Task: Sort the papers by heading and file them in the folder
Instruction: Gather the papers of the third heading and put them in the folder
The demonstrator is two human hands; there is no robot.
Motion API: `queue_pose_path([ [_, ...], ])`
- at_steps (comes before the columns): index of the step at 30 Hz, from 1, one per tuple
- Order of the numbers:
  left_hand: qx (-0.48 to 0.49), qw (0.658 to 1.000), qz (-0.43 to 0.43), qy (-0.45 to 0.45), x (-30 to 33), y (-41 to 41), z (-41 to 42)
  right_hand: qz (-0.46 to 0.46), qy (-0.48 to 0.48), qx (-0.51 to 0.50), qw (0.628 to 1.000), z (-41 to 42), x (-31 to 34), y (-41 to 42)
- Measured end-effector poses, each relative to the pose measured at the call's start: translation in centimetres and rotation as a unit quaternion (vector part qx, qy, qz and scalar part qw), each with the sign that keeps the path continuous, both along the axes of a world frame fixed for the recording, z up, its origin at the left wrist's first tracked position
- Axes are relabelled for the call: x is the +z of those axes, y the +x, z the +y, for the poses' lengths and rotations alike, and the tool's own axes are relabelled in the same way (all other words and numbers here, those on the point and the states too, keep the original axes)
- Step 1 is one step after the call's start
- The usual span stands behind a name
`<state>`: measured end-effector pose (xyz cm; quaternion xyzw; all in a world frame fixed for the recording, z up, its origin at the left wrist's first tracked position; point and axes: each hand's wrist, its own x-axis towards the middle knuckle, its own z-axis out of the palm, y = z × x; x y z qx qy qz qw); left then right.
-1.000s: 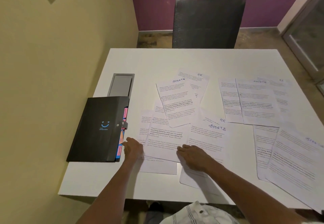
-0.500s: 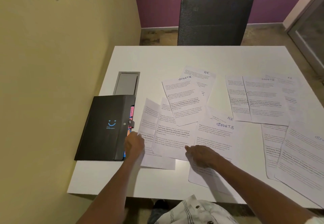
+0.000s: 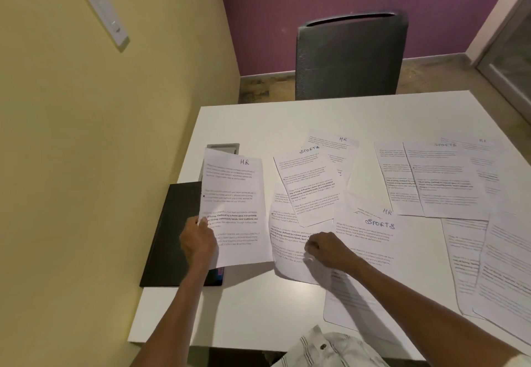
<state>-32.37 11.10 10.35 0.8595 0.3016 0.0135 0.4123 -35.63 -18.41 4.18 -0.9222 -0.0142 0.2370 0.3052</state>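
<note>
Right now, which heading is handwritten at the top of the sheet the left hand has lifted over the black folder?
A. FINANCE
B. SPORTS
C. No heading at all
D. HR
D. The sheet pinched by the left hand reads "HR" in pen at its top, and it hangs over the right part of the black folder.

Both forearms are bare from wrist to elbow, the left hand [image 3: 198, 240] and right hand [image 3: 330, 250] without rings or a watch. A white, faintly striped buttoned shirt [image 3: 324, 348] shows at the lower edge, possibly cotton.
</note>
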Motion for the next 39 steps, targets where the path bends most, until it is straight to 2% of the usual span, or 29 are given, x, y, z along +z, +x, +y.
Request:
queue_pose_path([
  [3, 0.026, 0.998, -0.037, -0.035, 0.9, 0.0, -0.4, -0.001, 0.106, -0.086, 0.991, 1.5, 2.0, 1.6],
  [7, 0.015, 0.996, -0.060, -0.060, 1.8, 0.0, -2.0, 0.040, 0.240, -0.168, 0.955, 3.4, 4.5, 3.3],
  [11, -0.022, 0.995, -0.061, -0.081, 2.2, 0.2, -4.0, 0.032, 0.238, -0.207, 0.949, 3.8, 5.9, 3.9],
  [17, -0.102, 0.982, -0.002, -0.160, 2.0, 0.1, -6.3, 0.019, 0.242, -0.251, 0.937, 1.3, 5.0, 3.6],
  [19, -0.110, 0.966, 0.021, -0.233, 1.8, 0.3, -6.4, 0.031, 0.242, -0.243, 0.939, 0.2, 4.6, 3.4],
  [22, -0.092, 0.921, 0.034, -0.377, 2.2, 0.5, -7.4, 0.049, 0.247, -0.218, 0.943, -1.2, 3.8, 2.9],
  [24, -0.083, 0.915, 0.041, -0.393, 2.5, 0.7, -8.6, 0.052, 0.259, -0.204, 0.943, -1.9, 3.4, 2.4],
  [27, -0.099, 0.935, 0.033, -0.339, 2.4, 0.9, -10.2, 0.026, 0.230, -0.222, 0.947, -3.4, 1.9, 1.4],
  [29, -0.114, 0.942, 0.033, -0.314, 1.9, 1.0, -10.7, -0.002, 0.183, -0.304, 0.935, -5.5, 0.2, 0.4],
  [31, -0.123, 0.943, 0.036, -0.307, 1.6, 0.9, -11.1, -0.016, 0.103, -0.392, 0.914, -8.7, -1.8, -0.8],
  [35, -0.125, 0.943, 0.052, -0.305, 1.2, 0.4, -12.1, 0.043, -0.077, -0.451, 0.888, -14.7, -4.5, -2.5],
  [37, -0.124, 0.942, 0.055, -0.306, 1.0, 0.1, -12.9, 0.056, -0.093, -0.482, 0.870, -16.4, -4.6, -2.6],
  [39, -0.126, 0.943, 0.054, -0.304, 1.0, -0.3, -13.7, 0.059, -0.090, -0.481, 0.870, -17.7, -4.9, -2.0],
])
